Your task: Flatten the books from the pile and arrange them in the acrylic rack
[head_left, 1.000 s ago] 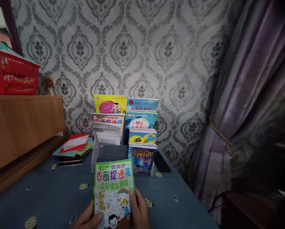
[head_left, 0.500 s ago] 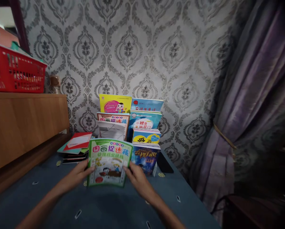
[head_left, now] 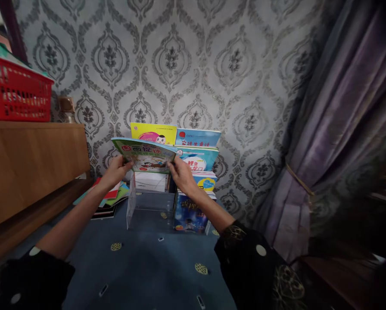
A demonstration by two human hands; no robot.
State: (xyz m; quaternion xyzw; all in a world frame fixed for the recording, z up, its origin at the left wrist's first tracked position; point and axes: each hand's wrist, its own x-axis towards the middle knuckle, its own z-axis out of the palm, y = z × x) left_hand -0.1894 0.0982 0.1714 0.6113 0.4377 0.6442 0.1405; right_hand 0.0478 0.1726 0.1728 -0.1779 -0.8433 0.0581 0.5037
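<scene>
Both hands hold a green picture book [head_left: 144, 156] by its left and right edges, its top tipped back. My left hand [head_left: 117, 172] pinches the left edge, and my right hand [head_left: 183, 173] grips the right one. The book hovers over the left column of a clear tiered book rack [head_left: 150, 211], in front of a yellow book [head_left: 152, 131]. Below it a white sheet or booklet [head_left: 150, 182] stands in the rack. The right column carries a light blue book [head_left: 197, 137], a teal book [head_left: 204, 155], a yellow-and-blue book [head_left: 207, 182] and a dark blue book [head_left: 189, 215].
On the dark patterned tablecloth [head_left: 141, 271], a pile of books and folders [head_left: 107, 202] lies left of the rack. A wooden cabinet [head_left: 34, 163] bearing a red basket [head_left: 18, 90] stands at the left. Patterned wallpaper is behind; a purple curtain [head_left: 296, 172] hangs at the right.
My hands have raised the green book from in front of the rack's lower left to above its left column, tipping it back. The clear front tiers below now show.
</scene>
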